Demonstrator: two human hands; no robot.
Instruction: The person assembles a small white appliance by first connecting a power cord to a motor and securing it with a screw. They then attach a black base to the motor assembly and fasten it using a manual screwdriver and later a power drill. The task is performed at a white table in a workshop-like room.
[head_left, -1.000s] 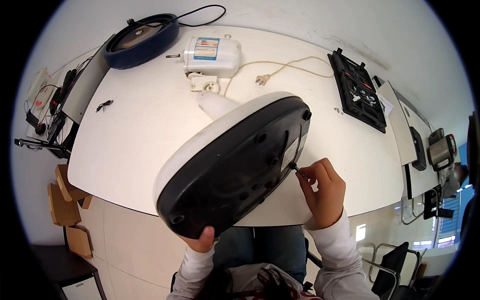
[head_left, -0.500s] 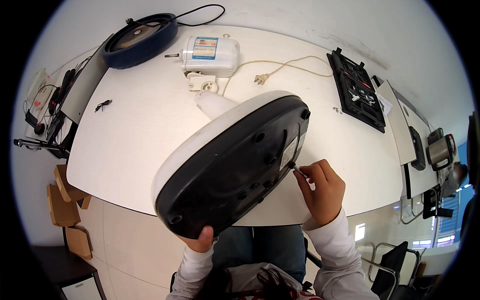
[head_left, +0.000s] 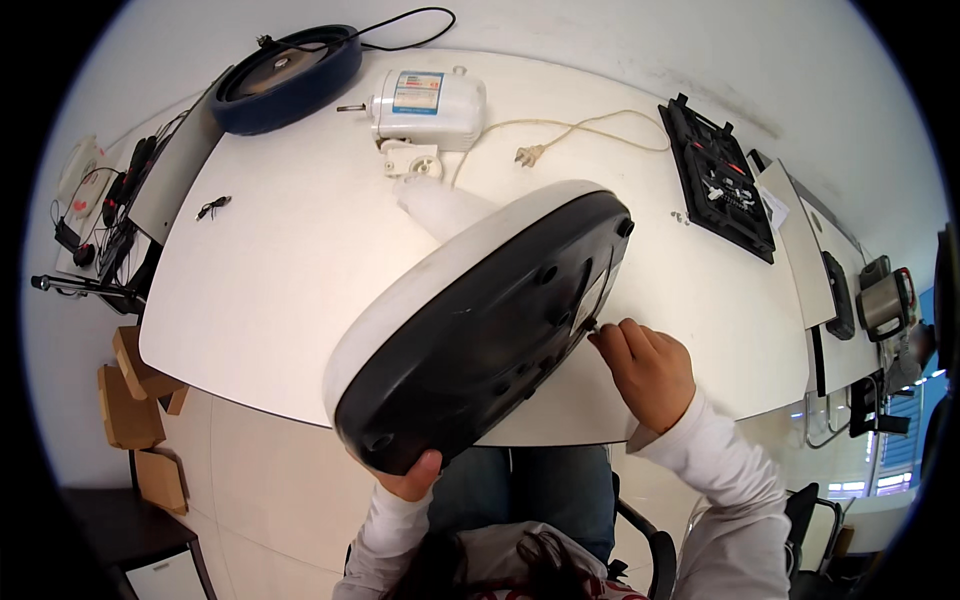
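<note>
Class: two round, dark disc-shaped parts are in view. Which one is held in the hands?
The black-bottomed fan base, tilted up near the person; the blue-rimmed disc lies untouched at the table's far corner.

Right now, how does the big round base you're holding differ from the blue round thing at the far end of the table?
The round fan base is white-rimmed with a black underside, tilted up on edge, steadied by the left hand. The blue round part is smaller in the picture, lies on the white table, untouched. Both are disc-shaped.
</note>
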